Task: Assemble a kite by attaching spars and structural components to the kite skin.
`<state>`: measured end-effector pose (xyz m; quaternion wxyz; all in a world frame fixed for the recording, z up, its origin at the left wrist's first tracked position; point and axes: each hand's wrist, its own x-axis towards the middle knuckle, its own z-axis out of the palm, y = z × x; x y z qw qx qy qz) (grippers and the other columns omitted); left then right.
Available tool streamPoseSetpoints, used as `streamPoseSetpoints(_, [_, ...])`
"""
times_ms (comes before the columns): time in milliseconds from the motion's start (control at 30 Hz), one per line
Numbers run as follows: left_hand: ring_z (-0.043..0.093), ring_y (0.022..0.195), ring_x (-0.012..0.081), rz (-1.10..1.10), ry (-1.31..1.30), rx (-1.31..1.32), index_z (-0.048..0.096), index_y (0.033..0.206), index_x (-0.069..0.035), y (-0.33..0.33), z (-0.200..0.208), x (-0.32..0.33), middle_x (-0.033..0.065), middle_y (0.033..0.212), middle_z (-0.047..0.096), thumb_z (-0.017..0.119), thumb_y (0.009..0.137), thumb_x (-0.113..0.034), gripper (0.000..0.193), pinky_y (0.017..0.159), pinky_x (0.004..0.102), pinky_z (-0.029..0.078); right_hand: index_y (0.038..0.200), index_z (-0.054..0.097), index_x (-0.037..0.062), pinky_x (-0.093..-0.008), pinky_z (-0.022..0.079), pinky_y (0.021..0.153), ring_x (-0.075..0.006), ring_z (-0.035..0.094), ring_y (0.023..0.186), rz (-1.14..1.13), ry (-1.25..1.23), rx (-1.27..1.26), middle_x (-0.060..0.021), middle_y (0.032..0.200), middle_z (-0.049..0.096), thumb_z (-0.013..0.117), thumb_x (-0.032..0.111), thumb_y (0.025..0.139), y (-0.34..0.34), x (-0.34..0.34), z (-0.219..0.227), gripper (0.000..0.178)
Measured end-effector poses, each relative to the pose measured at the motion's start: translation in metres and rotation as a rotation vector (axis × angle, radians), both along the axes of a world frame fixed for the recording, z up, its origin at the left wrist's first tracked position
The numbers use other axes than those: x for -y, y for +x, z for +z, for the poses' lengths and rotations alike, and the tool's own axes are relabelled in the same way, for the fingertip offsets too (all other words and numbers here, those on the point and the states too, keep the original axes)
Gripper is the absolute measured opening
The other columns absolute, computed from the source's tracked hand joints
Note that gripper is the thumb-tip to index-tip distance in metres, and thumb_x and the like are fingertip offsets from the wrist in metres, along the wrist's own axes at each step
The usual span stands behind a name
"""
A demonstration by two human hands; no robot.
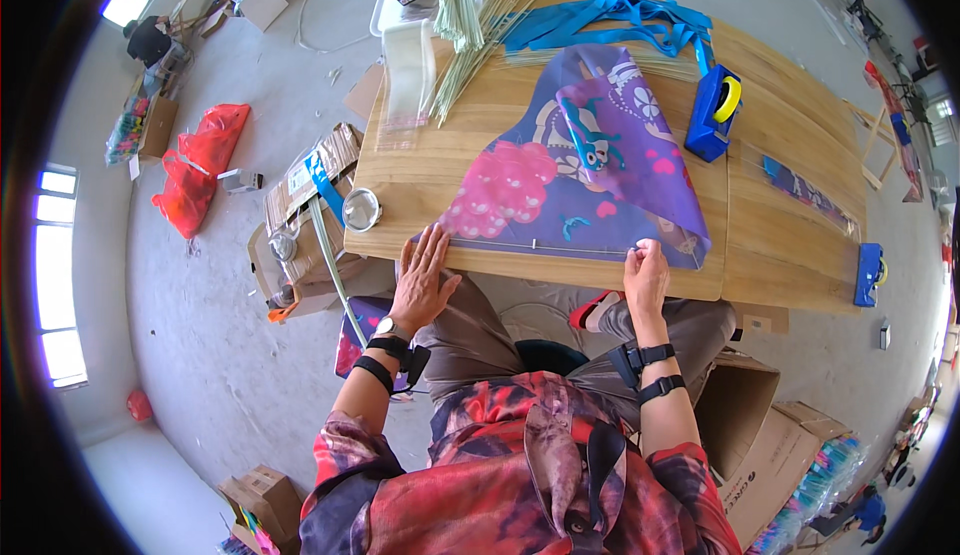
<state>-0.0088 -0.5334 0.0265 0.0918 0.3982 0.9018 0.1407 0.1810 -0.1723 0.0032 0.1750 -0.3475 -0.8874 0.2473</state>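
Observation:
A purple printed fabric sheet [560, 200], like a kite sail, lies on the wooden table with its right part folded over. It bears pink clusters, hearts and a blue cartoon figure. Along its near edge runs a thin white rod [580, 252] with a small white clip-like piece [534, 245] on it. My left hand [424, 280] rests with fingers stretched out at the sheet's left corner, by the table edge. With fingertips pinched, my right hand [646, 273] holds the rod near its right end; the exact grip is partly hidden.
A blue tape dispenser [712, 115] stands right of the sheet; another dispenser [870, 275] sits at the right edge. Blue straps [610, 25] and pale thin sticks [480, 55] lie at the back. A round metal tin [361, 210] is at the left edge. Cardboard boxes [738, 405] stand below right.

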Motion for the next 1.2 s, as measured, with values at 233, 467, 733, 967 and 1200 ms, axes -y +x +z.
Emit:
streamPoseSetpoints(233, [0.017, 0.159, 0.0288, -0.007, 0.009, -0.015, 0.027, 0.162, -0.006, 0.001, -0.003, 0.002, 0.0145, 0.17, 0.024, 0.061, 0.096, -0.037, 0.08, 0.128, 0.0498, 0.008, 0.105, 0.057, 0.0029, -0.0481, 0.049, 0.078, -0.0352, 0.063, 0.084, 0.026, -0.005, -0.037, -0.0143, 0.085, 0.064, 0.07, 0.001, 0.089, -0.001, 0.001, 0.002, 0.021])
streamPoseSetpoints(467, [0.018, 0.159, 0.0288, -0.01, 0.029, -0.035, 0.027, 0.162, -0.006, 0.001, -0.002, 0.002, 0.0146, 0.169, 0.025, 0.062, 0.095, -0.034, 0.08, 0.128, 0.0493, 0.008, 0.105, 0.057, 0.004, -0.0481, 0.048, 0.08, -0.0359, 0.062, 0.087, 0.021, -0.014, -0.047, -0.0145, 0.089, 0.063, 0.069, 0.002, 0.09, -0.001, 0.003, 0.003, 0.019])
streamPoseSetpoints(733, [0.018, 0.159, 0.0286, -0.009, 0.045, -0.043, 0.027, 0.162, -0.006, 0.001, -0.004, 0.003, 0.015, 0.169, 0.025, 0.063, 0.094, -0.032, 0.081, 0.128, 0.0488, 0.009, 0.107, 0.06, 0.0067, -0.0473, 0.048, 0.078, -0.0335, 0.062, 0.087, -0.023, 0.113, 0.014, -0.0114, 0.087, 0.063, 0.077, 0.01, 0.087, 0.009, 0.002, 0.003, 0.026])
streamPoseSetpoints(967, [0.018, 0.159, 0.0284, -0.031, 0.033, -0.042, 0.027, 0.162, -0.005, -0.001, 0.001, 0.002, 0.016, 0.169, 0.025, 0.064, 0.094, -0.034, 0.082, 0.127, 0.049, 0.009, 0.106, 0.062, 0.0076, -0.0467, 0.049, 0.08, -0.0331, 0.063, 0.087, -0.08, 0.084, 0.029, -0.0117, 0.091, 0.065, 0.078, 0.013, 0.087, 0.024, -0.023, 0.002, 0.025])
streamPoseSetpoints(1200, [0.018, 0.158, 0.0282, -0.255, 0.072, -0.018, 0.034, 0.158, -0.001, 0.011, 0.011, -0.033, 0.0158, 0.169, 0.026, 0.066, 0.095, -0.03, 0.076, 0.127, 0.052, 0.012, 0.12, 0.068, 0.0085, -0.0447, 0.046, 0.102, -0.03, 0.062, 0.119, 0.521, 0.207, -0.142, -0.0093, 0.125, 0.068, 0.063, 0.013, 0.097, -0.008, 0.019, 0.033, 0.025])
